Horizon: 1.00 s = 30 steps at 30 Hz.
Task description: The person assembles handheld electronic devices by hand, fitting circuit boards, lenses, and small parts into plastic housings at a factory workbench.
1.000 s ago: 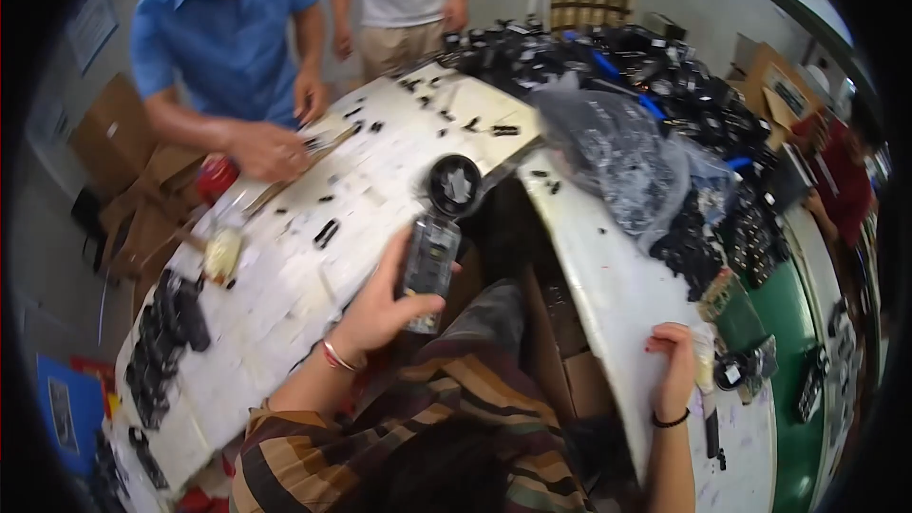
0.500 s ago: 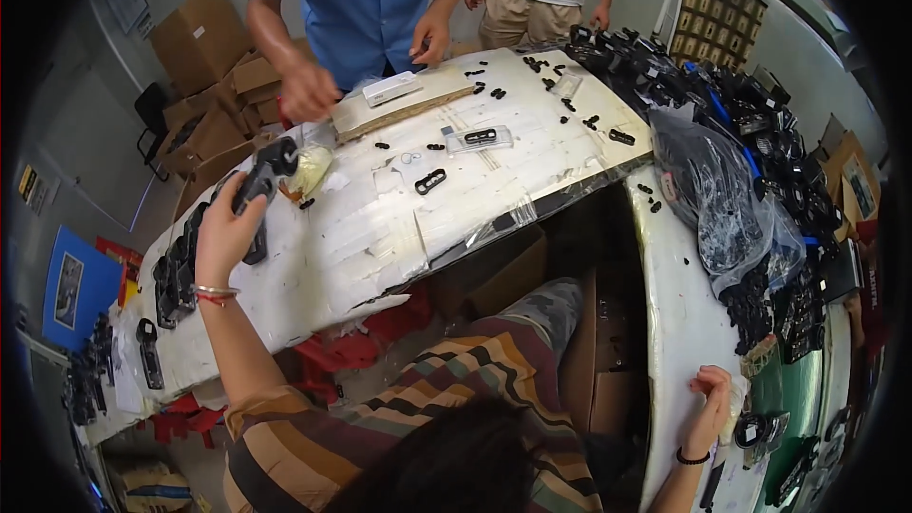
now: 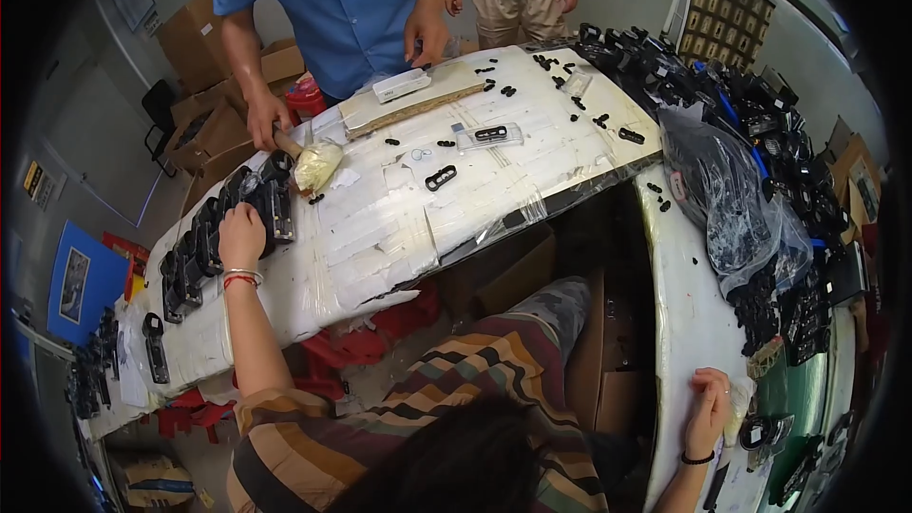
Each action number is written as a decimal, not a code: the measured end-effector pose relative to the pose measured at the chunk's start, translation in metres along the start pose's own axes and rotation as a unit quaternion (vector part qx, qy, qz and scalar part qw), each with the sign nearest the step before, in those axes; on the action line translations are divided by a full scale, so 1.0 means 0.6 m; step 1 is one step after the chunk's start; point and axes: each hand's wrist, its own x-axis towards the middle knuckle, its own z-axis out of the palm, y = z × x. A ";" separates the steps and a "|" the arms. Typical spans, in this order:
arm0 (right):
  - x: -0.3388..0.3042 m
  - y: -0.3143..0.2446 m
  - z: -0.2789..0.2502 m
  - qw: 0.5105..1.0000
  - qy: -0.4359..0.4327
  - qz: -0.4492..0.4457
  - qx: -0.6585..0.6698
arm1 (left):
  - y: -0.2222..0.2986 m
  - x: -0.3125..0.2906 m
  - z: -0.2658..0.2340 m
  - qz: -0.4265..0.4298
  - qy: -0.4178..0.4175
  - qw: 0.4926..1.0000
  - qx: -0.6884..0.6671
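Note:
My left hand (image 3: pixel 242 236) reaches out over the table's left side, its fingers closed at a row of black plastic parts (image 3: pixel 195 255). It grips a black plastic part (image 3: pixel 276 207) at the row's far end; the fingertips are partly hidden. My right hand (image 3: pixel 708 412) rests on the right-hand table, fingers loosely curled and apart, with nothing seen in it. Beside it lies a pale wrapped lump (image 3: pixel 739 408). Across the table, a person in a blue shirt holds a wooden-handled mallet (image 3: pixel 317 166), its head wrapped in pale plastic, close to the row.
On the white table (image 3: pixel 370 237) lie a black oblong frame (image 3: pixel 441 178), a clear tray (image 3: pixel 503 138) with another frame, and several small black pieces. A board (image 3: pixel 408 112) carries a white box (image 3: pixel 401 86). Black parts and a plastic bag (image 3: pixel 712 199) pile up at right.
My left hand has lowered the black plastic part from the air to the end of the row. The other person's hand has moved left and now holds the mallet. My right hand stays put.

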 end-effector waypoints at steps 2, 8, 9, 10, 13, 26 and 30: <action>0.000 0.004 -0.003 1.000 -0.007 -0.008 -0.008 | 0.010 -0.013 -0.004 -0.062 -0.095 0.992 0.048; 0.005 -0.014 0.001 0.999 -0.021 -0.009 -0.028 | -0.004 -0.024 0.028 -0.083 -0.013 0.995 -0.045; 0.005 -0.016 0.002 0.999 -0.022 -0.006 -0.027 | -0.008 -0.022 0.030 -0.091 0.005 0.994 -0.058; 0.006 -0.016 0.002 0.999 -0.021 -0.006 -0.028 | -0.014 -0.018 0.030 -0.094 0.034 0.992 -0.082; 0.004 -0.016 0.000 0.999 -0.028 0.002 -0.029 | -0.044 0.011 0.028 -0.102 0.107 0.963 -0.225; 0.004 -0.021 0.003 0.999 -0.022 0.004 -0.034 | 0.006 0.121 -0.099 -0.120 0.126 0.985 0.018; 0.005 -0.025 0.003 0.998 -0.028 0.000 -0.055 | -0.005 0.177 -0.015 -0.173 0.064 0.976 0.115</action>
